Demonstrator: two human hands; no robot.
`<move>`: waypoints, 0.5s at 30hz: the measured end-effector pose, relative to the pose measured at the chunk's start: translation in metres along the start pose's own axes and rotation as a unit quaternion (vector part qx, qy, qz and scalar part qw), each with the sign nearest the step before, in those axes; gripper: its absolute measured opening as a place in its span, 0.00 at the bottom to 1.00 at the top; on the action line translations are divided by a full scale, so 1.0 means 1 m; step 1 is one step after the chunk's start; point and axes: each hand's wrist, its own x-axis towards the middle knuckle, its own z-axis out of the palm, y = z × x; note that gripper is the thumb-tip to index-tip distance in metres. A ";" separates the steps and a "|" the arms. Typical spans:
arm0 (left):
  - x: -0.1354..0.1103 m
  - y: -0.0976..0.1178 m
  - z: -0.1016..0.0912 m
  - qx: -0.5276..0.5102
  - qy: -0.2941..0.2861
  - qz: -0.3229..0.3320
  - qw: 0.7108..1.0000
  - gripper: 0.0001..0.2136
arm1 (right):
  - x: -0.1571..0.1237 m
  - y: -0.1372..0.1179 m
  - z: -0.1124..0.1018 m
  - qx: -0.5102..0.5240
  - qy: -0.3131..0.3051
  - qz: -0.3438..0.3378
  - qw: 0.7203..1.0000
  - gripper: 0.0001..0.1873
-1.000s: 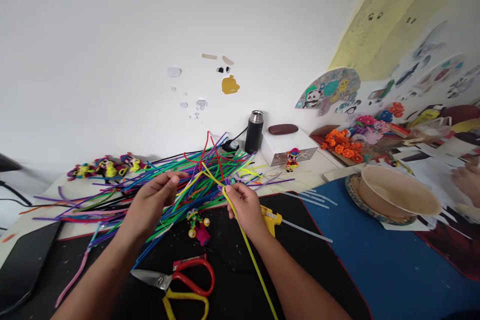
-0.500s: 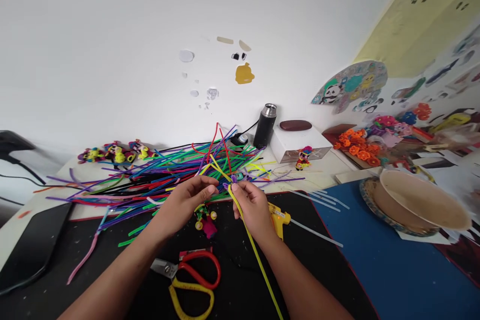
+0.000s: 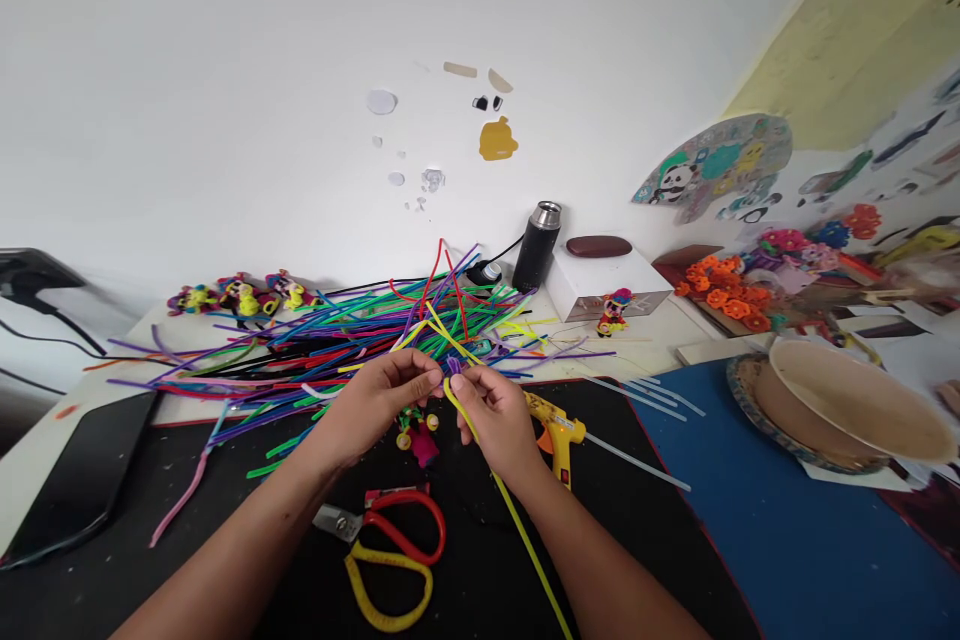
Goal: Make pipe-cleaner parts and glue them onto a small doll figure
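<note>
My right hand (image 3: pixel 495 415) pinches a small purple bent pipe cleaner piece (image 3: pixel 454 366) together with a long yellow pipe cleaner (image 3: pixel 529 540). The yellow one curves round the purple piece and trails down past my right wrist. The thumb and forefinger of my left hand (image 3: pixel 386 405) are closed at the yellow bend, right beside the right fingertips; the exact spot they grip is partly hidden. Below and between the hands lies a small pipe cleaner figure (image 3: pixel 421 442) with a magenta body. Scissors (image 3: pixel 397 560) with one red and one yellow handle rest nearer to me.
A heap of coloured pipe cleaners (image 3: pixel 300 360) spreads behind my hands. A yellow glue gun (image 3: pixel 559 435) lies by my right wrist. Farther back stand a black flask (image 3: pixel 537 250), a white box (image 3: pixel 607 280) and a finished figure (image 3: pixel 616 310). A large bowl (image 3: pixel 855 410) sits right, a phone (image 3: pixel 82 470) left.
My left hand has moved right, and its fingertips have closed in beside the right ones at the yellow bend. The view has shifted slightly.
</note>
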 end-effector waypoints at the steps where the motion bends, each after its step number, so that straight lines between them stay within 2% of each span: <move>1: 0.000 -0.001 0.000 -0.001 0.001 0.000 1.000 0.16 | 0.000 0.000 0.000 0.002 -0.002 0.003 1.000 0.21; 9: 0.001 -0.003 -0.003 -0.005 0.039 0.016 0.999 0.16 | 0.000 0.005 0.000 0.020 -0.053 0.012 0.998 0.22; 15: 0.000 -0.002 -0.003 -0.013 0.019 0.004 1.000 0.15 | 0.001 0.011 -0.001 -0.010 -0.049 -0.001 0.999 0.18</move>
